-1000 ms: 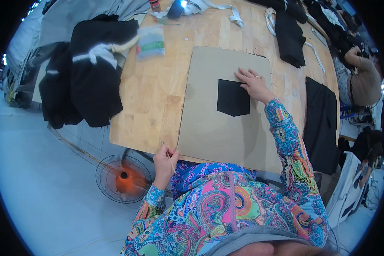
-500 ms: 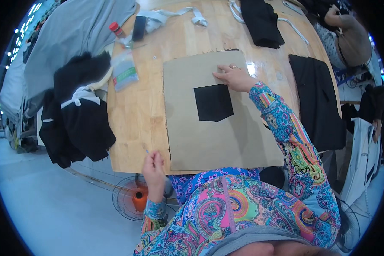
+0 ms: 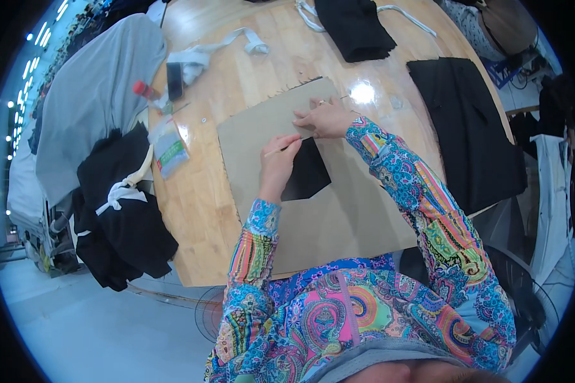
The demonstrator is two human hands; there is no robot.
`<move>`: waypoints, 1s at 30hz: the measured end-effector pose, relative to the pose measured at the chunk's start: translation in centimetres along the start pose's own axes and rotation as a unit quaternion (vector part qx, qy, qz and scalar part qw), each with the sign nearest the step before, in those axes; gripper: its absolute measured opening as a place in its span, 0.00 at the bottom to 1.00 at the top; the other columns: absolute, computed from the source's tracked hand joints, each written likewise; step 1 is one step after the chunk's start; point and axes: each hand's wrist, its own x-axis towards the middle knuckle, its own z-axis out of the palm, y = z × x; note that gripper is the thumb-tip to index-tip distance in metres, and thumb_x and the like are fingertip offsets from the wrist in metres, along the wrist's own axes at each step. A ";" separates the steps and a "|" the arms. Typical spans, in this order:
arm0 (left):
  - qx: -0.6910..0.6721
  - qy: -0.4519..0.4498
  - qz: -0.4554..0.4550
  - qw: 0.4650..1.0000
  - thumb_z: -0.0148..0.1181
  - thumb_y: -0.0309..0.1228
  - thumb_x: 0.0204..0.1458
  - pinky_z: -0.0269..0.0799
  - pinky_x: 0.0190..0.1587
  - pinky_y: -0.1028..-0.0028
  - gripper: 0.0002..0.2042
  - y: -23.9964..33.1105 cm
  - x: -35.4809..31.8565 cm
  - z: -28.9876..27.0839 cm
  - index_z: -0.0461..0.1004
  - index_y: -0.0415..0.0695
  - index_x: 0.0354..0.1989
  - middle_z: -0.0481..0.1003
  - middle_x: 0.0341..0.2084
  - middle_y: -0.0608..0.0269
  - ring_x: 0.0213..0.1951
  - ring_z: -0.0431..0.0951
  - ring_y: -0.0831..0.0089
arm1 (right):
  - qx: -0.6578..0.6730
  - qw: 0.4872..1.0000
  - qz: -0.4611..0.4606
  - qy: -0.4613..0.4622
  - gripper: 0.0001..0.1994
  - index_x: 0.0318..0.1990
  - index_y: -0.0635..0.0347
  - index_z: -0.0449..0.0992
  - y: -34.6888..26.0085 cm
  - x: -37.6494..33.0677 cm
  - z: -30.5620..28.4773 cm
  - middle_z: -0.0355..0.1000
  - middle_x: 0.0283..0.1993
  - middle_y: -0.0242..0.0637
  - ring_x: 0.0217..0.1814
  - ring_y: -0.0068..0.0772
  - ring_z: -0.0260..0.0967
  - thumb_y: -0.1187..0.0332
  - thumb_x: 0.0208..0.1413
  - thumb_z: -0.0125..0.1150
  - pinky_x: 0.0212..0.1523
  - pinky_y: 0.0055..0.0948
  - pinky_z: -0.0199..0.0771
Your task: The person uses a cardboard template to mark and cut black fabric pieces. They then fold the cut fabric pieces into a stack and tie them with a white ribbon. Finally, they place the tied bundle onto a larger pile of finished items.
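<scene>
bare cardboard (image 3: 358,217) below the black patch (image 3: 306,175) (black garment (image 3: 469,134) crowds the right).

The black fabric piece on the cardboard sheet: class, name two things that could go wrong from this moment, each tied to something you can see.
1. The black fabric piece is pinned only at its top edge by the right hand; its lower part lies free and could shift or wrinkle.
2. The left hand holds a thin stick-like tool close to the right hand's fingers; a slip might poke them.
</scene>
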 end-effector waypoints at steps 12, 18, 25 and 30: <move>-0.020 0.050 -0.044 0.998 0.60 0.28 0.50 0.73 0.33 0.74 0.07 0.0 0.2 1.6 0.76 0.37 0.33 0.79 0.25 0.56 0.28 0.79 0.74 | 0.069 0.998 0.006 0.012 0.31 0.62 0.31 0.62 0.4 -0.3 0.9 0.52 0.70 0.14 0.74 0.43 0.41 0.65 0.49 0.63 0.65 0.64 0.36; 0.038 0.035 -0.066 0.997 0.60 0.26 0.50 0.72 0.36 0.78 0.05 1.6 0.0 1.9 0.77 0.37 0.32 0.79 0.26 0.61 0.30 0.77 0.79 | 0.077 0.997 -0.002 0.022 0.31 0.62 0.30 0.62 0.9 -0.5 1.1 0.51 0.70 0.13 0.74 0.41 0.40 0.64 0.49 0.63 0.66 0.61 0.35; 0.050 0.041 -0.040 0.997 0.61 0.27 0.50 0.72 0.35 0.77 0.05 2.1 0.1 2.2 0.77 0.37 0.32 0.79 0.26 0.60 0.30 0.78 0.78 | 0.082 0.996 -0.004 0.018 0.30 0.62 0.29 0.62 1.3 -0.7 1.2 0.50 0.70 0.12 0.74 0.40 0.39 0.65 0.51 0.60 0.67 0.61 0.33; 0.069 0.043 -0.025 0.996 0.60 0.27 0.50 0.73 0.35 0.77 0.06 1.9 0.0 2.3 0.77 0.38 0.32 0.79 0.26 0.59 0.29 0.79 0.78 | 0.083 0.996 -0.006 0.016 0.30 0.62 0.28 0.62 1.4 -0.6 1.3 0.49 0.70 0.11 0.74 0.40 0.38 0.65 0.51 0.60 0.68 0.60 0.32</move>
